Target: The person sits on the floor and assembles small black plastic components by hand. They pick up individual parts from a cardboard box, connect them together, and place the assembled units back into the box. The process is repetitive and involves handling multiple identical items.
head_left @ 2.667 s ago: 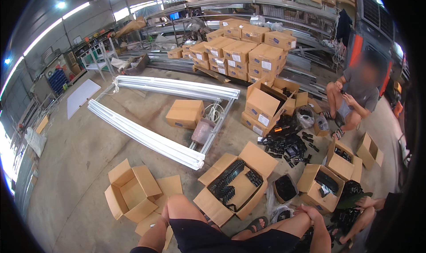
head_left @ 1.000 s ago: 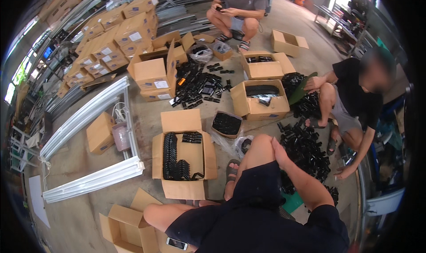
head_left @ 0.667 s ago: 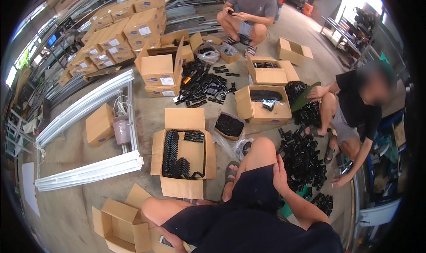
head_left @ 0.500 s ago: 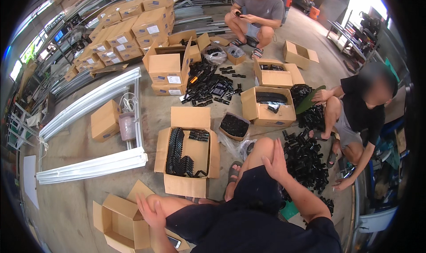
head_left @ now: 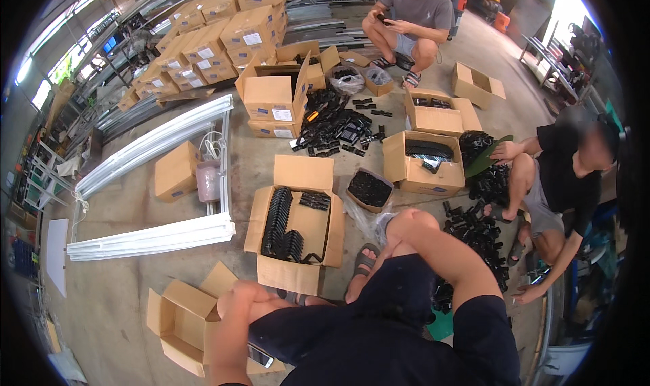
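Observation:
My left hand [head_left: 249,291] rests over my left knee at the lower left, beside an opened cardboard box [head_left: 181,298]. Its fingers are not clear enough to read. My right hand [head_left: 399,231] lies against my right knee, with its fingers mostly hidden by the leg and wrist. I see nothing held in either. In front of my legs stands an open carton [head_left: 290,277], with rows of black ribbed parts [head_left: 277,220] along its left side and a few more at its upper right. A phone [head_left: 260,356] lies by my left thigh.
Loose black parts [head_left: 477,240] are heaped at my right, and another pile [head_left: 338,125] lies farther ahead. A small box of black pieces [head_left: 370,188] stands near my right knee. White metal profiles [head_left: 152,237] lie at left. One person [head_left: 416,10] squats ahead, another [head_left: 565,176] at right.
My hands were raised with fingers stretched beside my knees; now both are down on the knees. The whole view has shifted slightly, moving the scene to the right in the picture.

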`<state>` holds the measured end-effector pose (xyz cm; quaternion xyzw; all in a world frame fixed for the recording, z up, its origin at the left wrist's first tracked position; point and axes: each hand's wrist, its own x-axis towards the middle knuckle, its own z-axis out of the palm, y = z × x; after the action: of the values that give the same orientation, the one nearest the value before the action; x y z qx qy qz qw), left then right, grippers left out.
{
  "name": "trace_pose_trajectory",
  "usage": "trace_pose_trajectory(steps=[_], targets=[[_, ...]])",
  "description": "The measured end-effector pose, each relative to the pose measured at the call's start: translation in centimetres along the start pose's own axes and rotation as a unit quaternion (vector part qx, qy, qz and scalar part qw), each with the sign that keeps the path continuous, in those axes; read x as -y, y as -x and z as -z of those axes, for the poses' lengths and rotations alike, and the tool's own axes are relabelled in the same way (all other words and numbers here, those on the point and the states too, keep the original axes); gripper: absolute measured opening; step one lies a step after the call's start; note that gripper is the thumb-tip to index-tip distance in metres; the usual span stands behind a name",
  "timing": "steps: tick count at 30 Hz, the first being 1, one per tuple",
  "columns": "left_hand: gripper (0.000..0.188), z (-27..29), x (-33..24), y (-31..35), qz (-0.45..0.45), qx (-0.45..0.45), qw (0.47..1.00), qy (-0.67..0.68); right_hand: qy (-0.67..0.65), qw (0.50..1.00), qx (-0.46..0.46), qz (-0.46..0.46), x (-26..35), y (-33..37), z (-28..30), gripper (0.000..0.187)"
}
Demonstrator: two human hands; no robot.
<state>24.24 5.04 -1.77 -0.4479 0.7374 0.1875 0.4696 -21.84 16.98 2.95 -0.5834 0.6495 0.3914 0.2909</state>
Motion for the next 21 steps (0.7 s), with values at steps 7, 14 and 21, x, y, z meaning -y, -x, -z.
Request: trace_pose_trajectory(steps=[7,14,21], targets=[[0.082,-4.9,-5.3,-2.6,0.028,0.186,0.981,0.034,-0.077,0.993,0.088,0.014,4.3,-9.5,-6.9,0.066],[0.068,-10.6,-10.7,-10.1,-0.016,0.106,0.994,-0.008,-0.095,0.993,0.061,0.042,6.1,-11.9,-11.3,0.077],[0.071,-19.2,-10.2,-17.0,0.017,0.059,0.995,0.076,-0.147,0.988,0.05,0.022,12.8,-17.6,-15.7,0.053]])
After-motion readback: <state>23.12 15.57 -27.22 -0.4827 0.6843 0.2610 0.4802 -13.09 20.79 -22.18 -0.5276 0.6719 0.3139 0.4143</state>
